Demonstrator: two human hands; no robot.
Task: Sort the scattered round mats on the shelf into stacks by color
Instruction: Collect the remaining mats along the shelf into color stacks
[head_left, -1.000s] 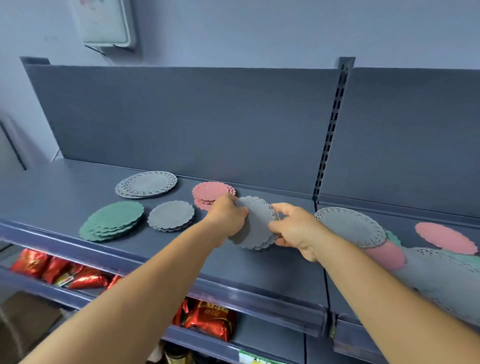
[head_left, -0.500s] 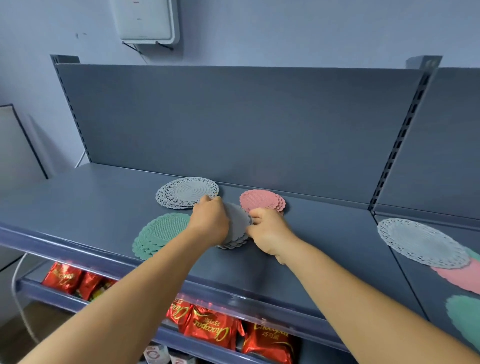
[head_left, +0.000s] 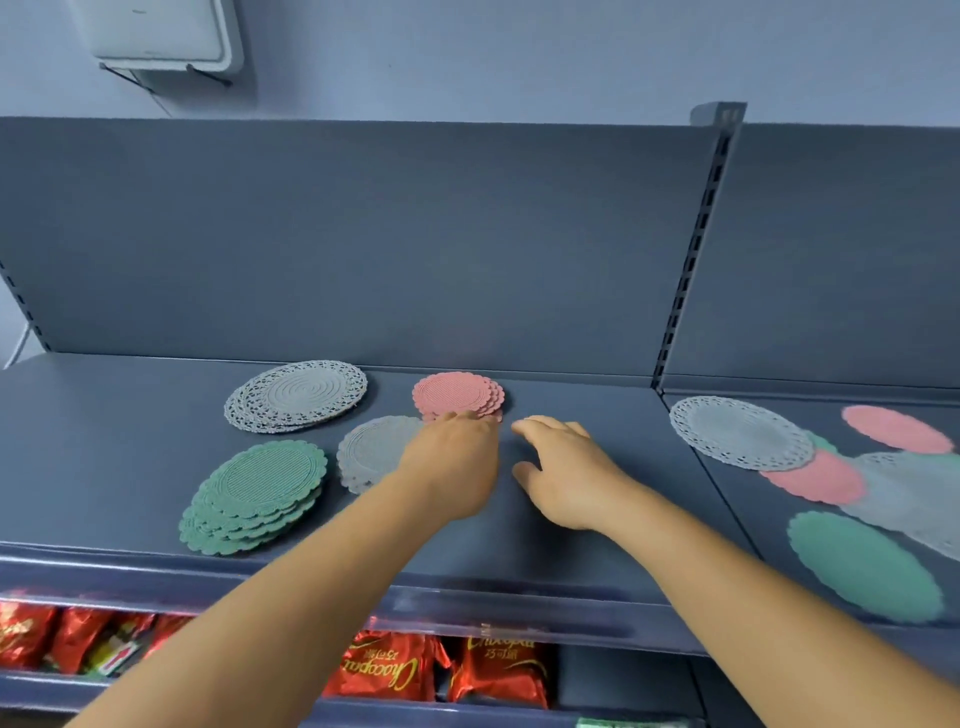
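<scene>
Small grey scalloped round mats (head_left: 370, 453) lay stacked near the grey metal shelf's (head_left: 597, 545) front edge, keeping colours apart, under the left hand (head_left: 453, 462), fingers hidden; the right hand (head_left: 563, 467) hovered spread, empty.

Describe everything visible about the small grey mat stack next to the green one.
The small grey mat stack holds several round, scalloped-edged mats with fine concentric ribbing, looking like soft rubber or silicone. They lie flat on the dark shelf, slightly fanned so the lower edges show at the front. It sits right of the green stack and in front of the large lacy grey stack. The left hand covers its right side; whether the hand touches it is unclear.
</scene>
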